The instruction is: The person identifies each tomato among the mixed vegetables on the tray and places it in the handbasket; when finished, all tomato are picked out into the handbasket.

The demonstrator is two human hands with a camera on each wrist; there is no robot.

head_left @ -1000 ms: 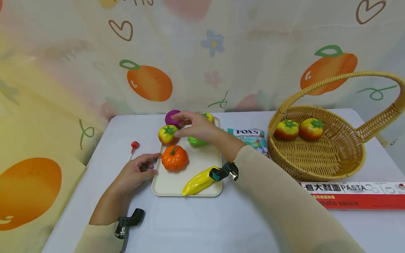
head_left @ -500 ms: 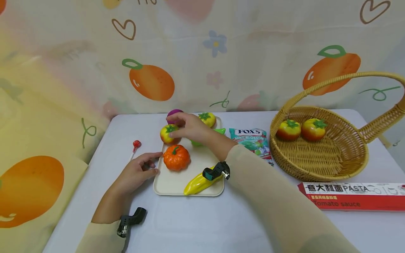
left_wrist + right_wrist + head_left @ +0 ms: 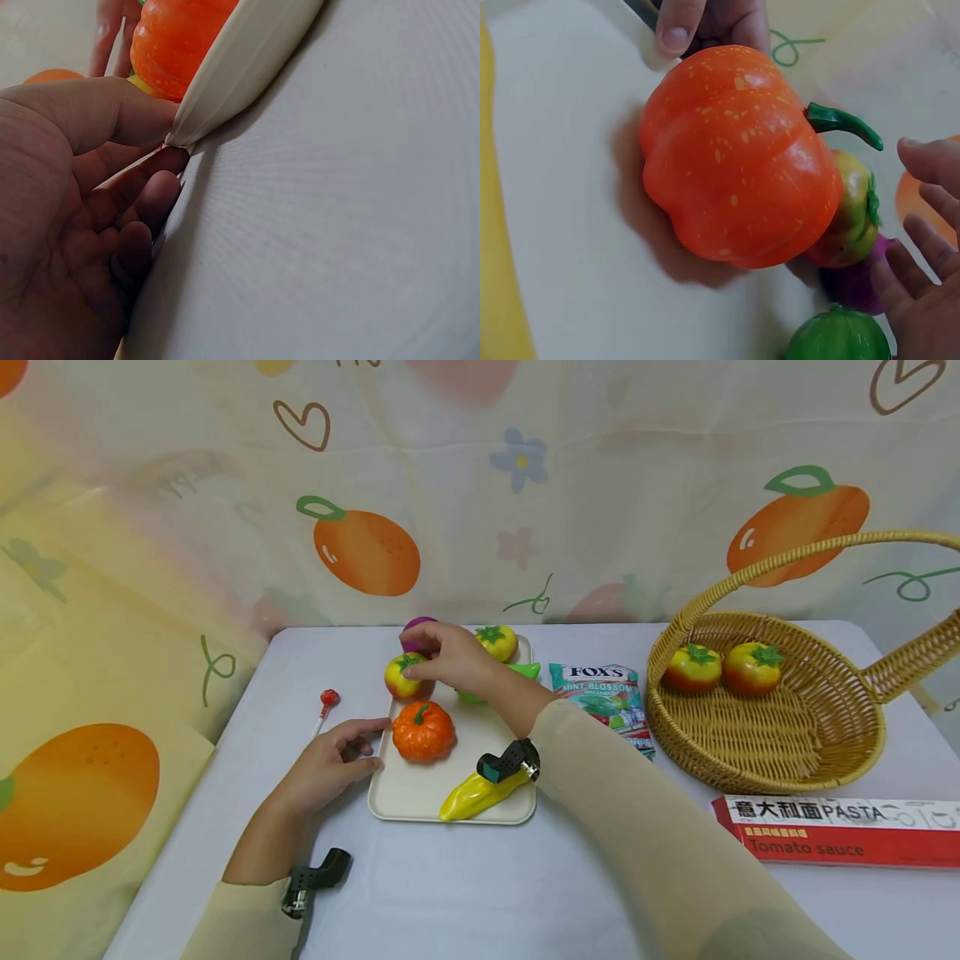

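1 tomato point(image 3: 397, 682) sits at the far-left edge of the tray point(image 3: 405, 799); right hand point(image 3: 459, 660) beside it, fingers spread wide, left hand point(image 3: 324, 770) loosely touching the left rim; best squeeze both tomato sides, lift straight, clear of pumpkin point(image 3: 423, 735)

purple item point(image 3: 414, 622): partly behind right grip point(image 3: 456, 658), contact hard to tell | pasta box point(image 3: 847, 832): cropped right

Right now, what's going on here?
A person's left hand touches the left edge of a cream tray. The open right hand is over its far end, beside a red-yellow fruit and a purple item, holding nothing. An orange pumpkin and long yellow item lie on the tray; two similar fruits sit in the basket.
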